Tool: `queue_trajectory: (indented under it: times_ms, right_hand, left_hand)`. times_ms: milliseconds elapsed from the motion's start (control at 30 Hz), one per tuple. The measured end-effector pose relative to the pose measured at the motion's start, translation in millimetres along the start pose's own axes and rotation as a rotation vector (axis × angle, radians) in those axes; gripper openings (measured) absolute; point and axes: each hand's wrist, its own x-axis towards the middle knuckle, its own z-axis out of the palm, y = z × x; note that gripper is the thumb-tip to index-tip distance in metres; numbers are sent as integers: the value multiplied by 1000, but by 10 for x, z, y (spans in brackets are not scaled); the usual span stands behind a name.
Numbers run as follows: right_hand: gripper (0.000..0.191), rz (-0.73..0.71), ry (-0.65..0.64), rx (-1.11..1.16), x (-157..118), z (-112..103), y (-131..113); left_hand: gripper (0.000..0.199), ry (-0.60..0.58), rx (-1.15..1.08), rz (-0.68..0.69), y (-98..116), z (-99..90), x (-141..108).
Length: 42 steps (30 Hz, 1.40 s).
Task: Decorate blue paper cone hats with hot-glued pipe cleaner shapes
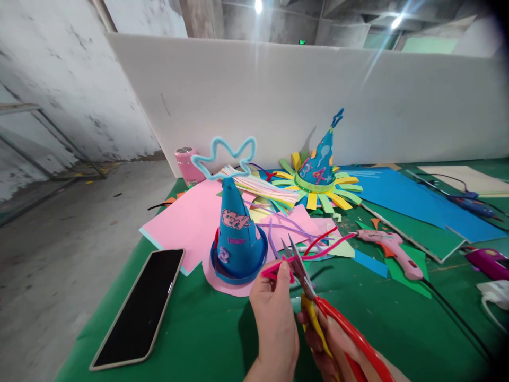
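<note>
My left hand (274, 313) pinches a bright pink pipe cleaner (332, 246) that is bent near my fingers, its long end reaching right toward the glue gun. In my right hand (330, 339) is a pair of scissors (302, 273) with red and yellow handles. The blades stand apart, and the pipe cleaner passes between them. Just beyond my left hand stands a blue cone hat (234, 239) with pink and purple decorations, on a round pink paper piece. A light blue star-shaped pipe cleaner (226, 157) rises from its tip.
A phone (139, 310) lies at left. A pink glue gun (392, 249) with a cord rests at right. Behind are a second cone hat (318, 164) with a fringed brim, loose pipe cleaners (262, 188), pink paper (186, 220), blue sheets (413, 196) and a pink bottle (189, 165). A white panel (278, 101) backs the table.
</note>
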Motion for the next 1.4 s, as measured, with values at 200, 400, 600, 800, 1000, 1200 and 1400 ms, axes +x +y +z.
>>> queue_trajectory:
  times_ms: [200, 400, 600, 800, 1000, 1200, 1400]
  right_hand:
    - [42, 104, 58, 244, 66, -35, 74]
    - [41, 116, 16, 274, 65, -63, 64]
    - [39, 172, 11, 302, 105, -122, 119]
    - [38, 187, -10, 350, 98, -125, 86]
    - [45, 182, 18, 403, 49, -60, 48]
    - [43, 233, 114, 347, -67, 23, -61]
    - [36, 247, 268, 305, -158, 193, -228]
  left_hand:
    - [9, 14, -28, 29, 7, -6, 19]
    - [8, 13, -44, 41, 15, -21, 41]
    - [9, -3, -31, 22, 5, -32, 38]
    - [9, -20, -14, 0, -14, -34, 38]
    - [8, -38, 0, -3, -21, -41, 38]
    - [6, -66, 5, -8, -41, -35, 33]
    - [7, -80, 10, 4, -95, -32, 24]
